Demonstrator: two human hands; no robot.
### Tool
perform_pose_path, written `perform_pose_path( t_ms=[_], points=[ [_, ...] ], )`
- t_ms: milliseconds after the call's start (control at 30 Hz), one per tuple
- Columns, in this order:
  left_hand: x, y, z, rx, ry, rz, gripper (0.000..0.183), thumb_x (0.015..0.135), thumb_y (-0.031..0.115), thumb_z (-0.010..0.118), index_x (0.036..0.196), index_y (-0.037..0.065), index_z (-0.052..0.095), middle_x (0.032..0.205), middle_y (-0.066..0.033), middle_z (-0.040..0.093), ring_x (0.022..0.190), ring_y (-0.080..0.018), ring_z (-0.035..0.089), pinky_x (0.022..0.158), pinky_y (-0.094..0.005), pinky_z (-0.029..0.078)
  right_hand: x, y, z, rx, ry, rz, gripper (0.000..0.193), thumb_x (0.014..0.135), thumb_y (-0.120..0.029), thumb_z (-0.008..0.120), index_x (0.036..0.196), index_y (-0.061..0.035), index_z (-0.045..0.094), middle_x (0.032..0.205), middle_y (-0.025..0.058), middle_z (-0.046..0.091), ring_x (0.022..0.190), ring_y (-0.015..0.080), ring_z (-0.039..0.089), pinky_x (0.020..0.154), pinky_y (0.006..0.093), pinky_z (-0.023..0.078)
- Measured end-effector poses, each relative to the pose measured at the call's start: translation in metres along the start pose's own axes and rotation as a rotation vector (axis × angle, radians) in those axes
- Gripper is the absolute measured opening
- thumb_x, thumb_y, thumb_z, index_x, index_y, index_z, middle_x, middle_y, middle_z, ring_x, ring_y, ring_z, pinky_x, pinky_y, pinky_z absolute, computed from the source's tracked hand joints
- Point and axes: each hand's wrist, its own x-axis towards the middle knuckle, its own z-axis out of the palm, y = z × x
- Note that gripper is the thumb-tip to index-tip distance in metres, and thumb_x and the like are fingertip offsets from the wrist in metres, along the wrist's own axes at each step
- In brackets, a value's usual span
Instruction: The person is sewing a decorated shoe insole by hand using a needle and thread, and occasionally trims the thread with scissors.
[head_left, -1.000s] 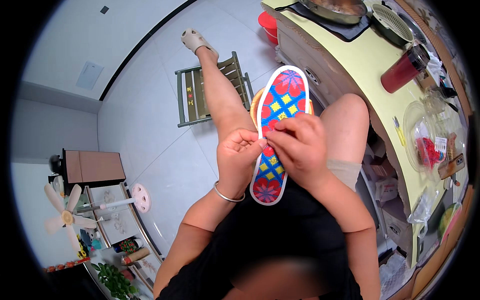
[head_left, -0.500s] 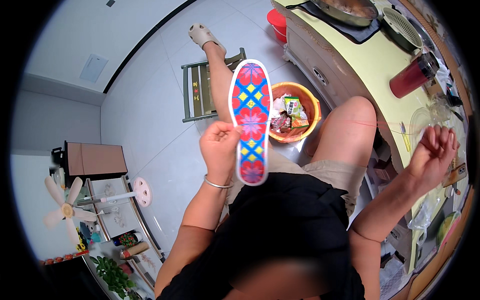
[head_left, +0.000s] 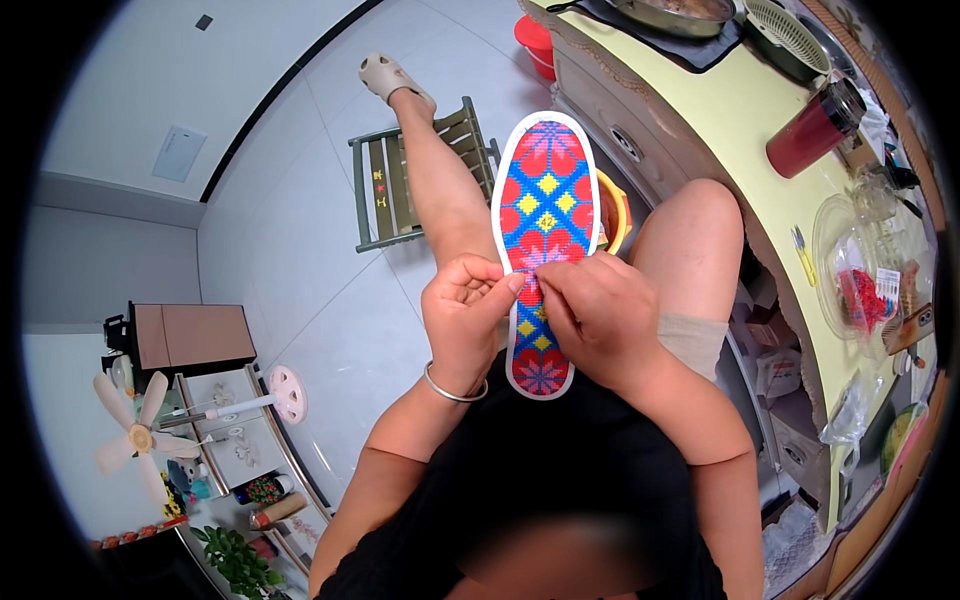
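Observation:
An embroidered shoe insole (head_left: 546, 200) stands over my lap, with a white border and a red, blue, yellow and pink flower-and-lattice pattern. My left hand (head_left: 463, 305) grips its left edge near the middle, thumb on the stitched face. My right hand (head_left: 607, 308) is closed in a pinch against the stitched face, just right of the left thumb. What sits between the right fingertips is too small or hidden to make out. The right hand covers part of the insole's right edge.
Behind the insole is a yellow bin (head_left: 617, 212), mostly hidden. My leg rests across a folding stool (head_left: 385, 195). On the counter (head_left: 735, 135) at right are a dark red tumbler (head_left: 810, 135), yellow-handled snips (head_left: 804, 258) and a clear container (head_left: 835, 250) holding red thread. A fan (head_left: 140, 435) stands at left.
My right hand has come in from far right, where a red thread stretched from the insole, to the insole's face. The insole has shifted right and now hides most of the bin.

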Motion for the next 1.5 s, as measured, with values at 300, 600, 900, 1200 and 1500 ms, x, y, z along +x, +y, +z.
perform_pose_path(
  t_ms=[300, 600, 900, 1200, 1500],
  points=[
    [-0.002, -0.001, 0.001, -0.001, -0.016, 0.009, 0.010, 0.081, -0.010, 0.062, 0.086, -0.004, 0.056, 0.084, -0.0121, 0.065, 0.075, -0.0121, 0.065, 0.070, -0.0208, 0.053, 0.000, -0.001, 0.002, -0.039, -0.023, 0.002, 0.009, 0.071, -0.007, 0.066, 0.074, -0.0086, 0.057, 0.061, 0.0037, 0.049, 0.057, 0.0208, 0.054, 0.049, 0.0330, 0.044],
    [-0.004, -0.005, 0.004, 0.340, 0.002, 0.248, 0.013, 0.077, -0.010, 0.067, 0.084, -0.003, 0.058, 0.080, -0.0072, 0.064, 0.069, -0.0077, 0.059, 0.063, -0.0189, 0.048, 0.003, -0.007, -0.003, -0.024, -0.090, 0.047, 0.011, 0.070, 0.000, 0.067, 0.080, -0.0043, 0.064, 0.064, 0.0090, 0.058, 0.059, 0.0254, 0.058, 0.052, 0.0345, 0.047],
    [-0.002, -0.010, 0.001, 0.677, 0.028, 0.576, 0.014, 0.072, -0.007, 0.072, 0.078, -0.001, 0.060, 0.073, -0.0056, 0.061, 0.062, -0.0069, 0.052, 0.057, -0.0193, 0.042, 0.000, -0.014, -0.001, 0.197, -0.078, 0.224, 0.010, 0.077, -0.006, 0.063, 0.084, -0.0038, 0.055, 0.068, 0.0106, 0.058, 0.064, 0.0287, 0.059, 0.055, 0.0380, 0.047],
    [0.001, 0.000, -0.003, 0.133, -0.014, 0.302, 0.012, 0.082, -0.004, 0.066, 0.091, -0.004, 0.058, 0.086, -0.0053, 0.062, 0.076, -0.0088, 0.055, 0.070, -0.0208, 0.046, 0.004, 0.006, -0.019, 0.221, 0.333, 0.239, 0.011, 0.082, -0.004, 0.063, 0.092, -0.0014, 0.059, 0.081, 0.0094, 0.062, 0.079, 0.0195, 0.060, 0.068, 0.0312, 0.048],
    [-0.004, -0.008, 0.003, -0.213, -0.241, -0.131, 0.010, 0.088, 0.000, 0.059, 0.097, -0.004, 0.058, 0.094, -0.0102, 0.065, 0.085, -0.0134, 0.061, 0.081, -0.0256, 0.049, -0.017, 0.002, 0.005, 1.563, 0.094, 1.195, 0.029, 0.091, -0.013, 0.057, 0.117, -0.0022, 0.054, 0.110, 0.0132, 0.062, 0.099, 0.0221, 0.063, 0.084, 0.0351, 0.055]
  ],
)
